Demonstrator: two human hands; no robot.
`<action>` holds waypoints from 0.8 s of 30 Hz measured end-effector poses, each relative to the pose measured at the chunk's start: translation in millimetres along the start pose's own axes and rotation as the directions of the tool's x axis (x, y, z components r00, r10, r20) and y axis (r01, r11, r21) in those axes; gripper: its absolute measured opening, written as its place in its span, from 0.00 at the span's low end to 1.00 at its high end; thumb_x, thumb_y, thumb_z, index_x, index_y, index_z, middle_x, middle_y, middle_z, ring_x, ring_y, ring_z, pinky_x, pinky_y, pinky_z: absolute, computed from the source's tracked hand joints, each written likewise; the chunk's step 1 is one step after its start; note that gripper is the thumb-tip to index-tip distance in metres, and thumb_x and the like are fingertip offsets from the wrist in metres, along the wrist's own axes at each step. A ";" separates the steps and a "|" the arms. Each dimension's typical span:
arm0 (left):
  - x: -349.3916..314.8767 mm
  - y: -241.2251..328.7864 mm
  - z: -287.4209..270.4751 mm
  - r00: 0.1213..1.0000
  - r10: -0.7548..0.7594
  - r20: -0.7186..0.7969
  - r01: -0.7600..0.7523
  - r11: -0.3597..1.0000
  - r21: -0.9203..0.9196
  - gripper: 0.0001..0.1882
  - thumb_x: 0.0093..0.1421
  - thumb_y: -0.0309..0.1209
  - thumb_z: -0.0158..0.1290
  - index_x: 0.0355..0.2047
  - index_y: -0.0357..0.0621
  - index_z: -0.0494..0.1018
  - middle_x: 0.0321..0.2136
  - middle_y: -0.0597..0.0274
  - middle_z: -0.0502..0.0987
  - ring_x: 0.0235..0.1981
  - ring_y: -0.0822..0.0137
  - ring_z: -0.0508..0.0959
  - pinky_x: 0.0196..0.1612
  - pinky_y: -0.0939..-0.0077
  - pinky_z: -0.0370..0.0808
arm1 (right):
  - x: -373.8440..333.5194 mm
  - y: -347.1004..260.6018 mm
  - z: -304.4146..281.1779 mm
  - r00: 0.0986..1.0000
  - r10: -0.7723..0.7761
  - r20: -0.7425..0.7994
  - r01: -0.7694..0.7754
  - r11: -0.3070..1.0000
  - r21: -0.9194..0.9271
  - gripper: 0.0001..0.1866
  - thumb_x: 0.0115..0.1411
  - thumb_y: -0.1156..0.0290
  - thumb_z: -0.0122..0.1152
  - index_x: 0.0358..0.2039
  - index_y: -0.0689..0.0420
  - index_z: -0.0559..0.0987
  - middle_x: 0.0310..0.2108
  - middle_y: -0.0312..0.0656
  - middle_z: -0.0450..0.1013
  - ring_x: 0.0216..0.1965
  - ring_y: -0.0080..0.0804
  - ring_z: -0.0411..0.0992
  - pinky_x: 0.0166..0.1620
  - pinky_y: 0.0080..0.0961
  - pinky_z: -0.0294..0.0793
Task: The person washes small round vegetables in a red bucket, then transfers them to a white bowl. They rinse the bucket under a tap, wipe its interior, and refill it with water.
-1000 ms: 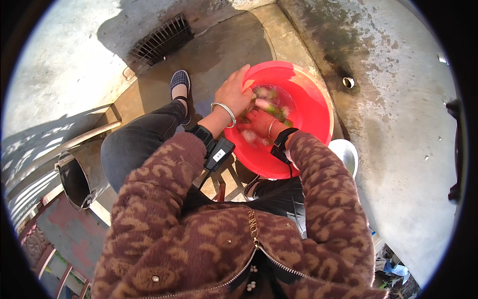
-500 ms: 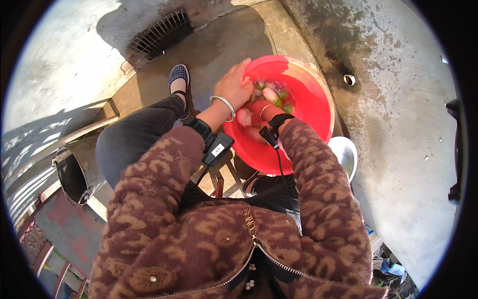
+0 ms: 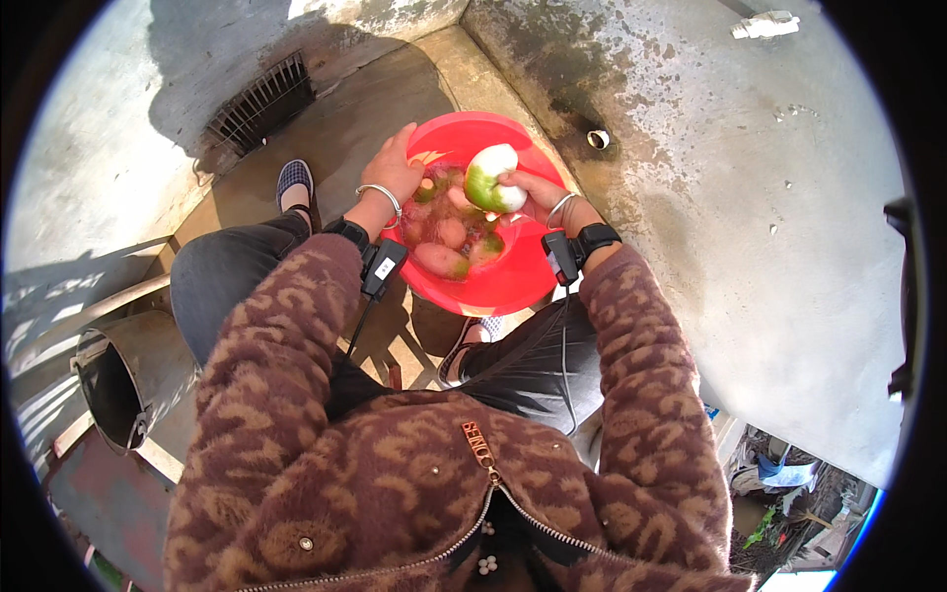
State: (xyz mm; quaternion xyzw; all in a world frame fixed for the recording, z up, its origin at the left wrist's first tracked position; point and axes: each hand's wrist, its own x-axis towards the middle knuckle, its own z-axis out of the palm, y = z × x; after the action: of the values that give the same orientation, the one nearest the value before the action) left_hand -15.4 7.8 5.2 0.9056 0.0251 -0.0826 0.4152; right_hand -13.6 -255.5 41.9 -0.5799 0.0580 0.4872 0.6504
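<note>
In my right hand point(image 3: 541, 191) is a radish point(image 3: 489, 185), white with a broad green end, lifted above the water. My left hand point(image 3: 393, 178) is closed over the left rim of a red plastic basin point(image 3: 531, 271), thumb toward the inside. Several more green-and-white radishes point(image 3: 440, 260) lie in the basin's water, some partly under the surface. The fingertips of my right hand are partly hidden by the radish.
At the lower left stands a metal bucket point(image 3: 163, 365). A barred drain opening point(image 3: 261, 104) sits low in the wall at the far left. From the right wall a short pipe end point(image 3: 598, 139) shows. Litter point(image 3: 789, 476) lies at the lower right.
My right hand has come up out of the water with a radish in it. The left hand stays at the basin's rim. The whole view has shifted.
</note>
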 end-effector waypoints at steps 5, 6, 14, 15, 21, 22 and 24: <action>0.6 -0.2 -0.8 1.000 0.003 0.009 -0.003 0.999 0.040 0.32 0.54 0.34 0.48 0.61 0.56 0.57 0.56 0.56 0.66 0.54 0.55 0.69 0.54 0.64 0.67 | -9.4 12.0 -0.8 0.917 -0.196 -0.346 -0.031 0.833 -0.553 0.35 0.47 0.52 0.63 0.52 0.57 0.68 0.42 0.48 0.74 0.42 0.40 0.74 0.43 0.33 0.74; 1.0 -0.4 -0.8 1.000 0.011 0.003 -0.011 0.999 0.042 0.32 0.53 0.34 0.48 0.61 0.56 0.57 0.56 0.55 0.66 0.54 0.55 0.69 0.54 0.64 0.67 | -5.0 18.1 -1.1 0.863 -0.352 -0.361 -0.099 0.584 -0.806 0.37 0.44 0.51 0.65 0.52 0.57 0.68 0.42 0.49 0.74 0.42 0.41 0.74 0.45 0.33 0.73; 4.9 -5.0 3.9 1.000 -0.002 -0.016 0.004 0.994 0.108 0.32 0.54 0.35 0.48 0.61 0.59 0.57 0.57 0.57 0.65 0.55 0.55 0.68 0.54 0.64 0.67 | -22.7 20.0 -0.4 0.845 -0.244 -0.476 -0.007 0.885 -0.465 0.33 0.47 0.66 0.67 0.53 0.59 0.67 0.39 0.41 0.74 0.36 0.27 0.73 0.41 0.23 0.74; 6.0 -6.4 4.7 1.000 0.001 -0.020 0.001 0.994 0.111 0.33 0.54 0.35 0.48 0.61 0.60 0.57 0.57 0.57 0.65 0.55 0.55 0.68 0.55 0.63 0.67 | -40.7 10.7 -2.9 0.826 -0.302 -0.477 0.031 0.868 -0.495 0.33 0.46 0.64 0.68 0.53 0.59 0.68 0.38 0.40 0.74 0.36 0.26 0.73 0.40 0.22 0.73; 15.7 -22.3 10.5 0.998 0.056 -0.033 -0.052 0.992 0.112 0.32 0.53 0.35 0.48 0.61 0.57 0.58 0.56 0.54 0.67 0.55 0.54 0.68 0.55 0.65 0.66 | -185.2 -2.3 -57.6 0.573 -0.449 -0.685 0.008 0.839 -0.544 0.35 0.46 0.60 0.67 0.55 0.55 0.68 0.39 0.45 0.74 0.37 0.30 0.74 0.43 0.24 0.72; 16.9 -26.3 11.7 0.993 0.106 -0.055 -0.100 0.989 0.105 0.32 0.53 0.35 0.48 0.61 0.56 0.58 0.55 0.53 0.67 0.55 0.54 0.69 0.55 0.66 0.66 | -205.0 12.3 -73.8 0.514 -0.472 -0.716 -0.025 0.826 -0.563 0.35 0.46 0.59 0.67 0.55 0.54 0.68 0.39 0.46 0.75 0.38 0.31 0.75 0.44 0.25 0.72; 21.8 -33.8 12.7 0.987 0.151 -0.051 -0.147 0.987 0.065 0.32 0.54 0.32 0.48 0.60 0.52 0.59 0.55 0.50 0.67 0.54 0.54 0.70 0.56 0.66 0.65 | -228.6 60.2 -104.7 0.292 -0.451 -0.843 -0.283 0.802 -0.527 0.37 0.42 0.53 0.66 0.53 0.54 0.71 0.37 0.49 0.76 0.37 0.33 0.76 0.43 0.24 0.72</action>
State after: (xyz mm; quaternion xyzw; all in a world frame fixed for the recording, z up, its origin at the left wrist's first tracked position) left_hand 0.6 19.9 -31.9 0.9191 -0.0337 -0.0269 0.3917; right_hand -123.0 -478.8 112.7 -0.9234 0.2443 -0.0008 0.2960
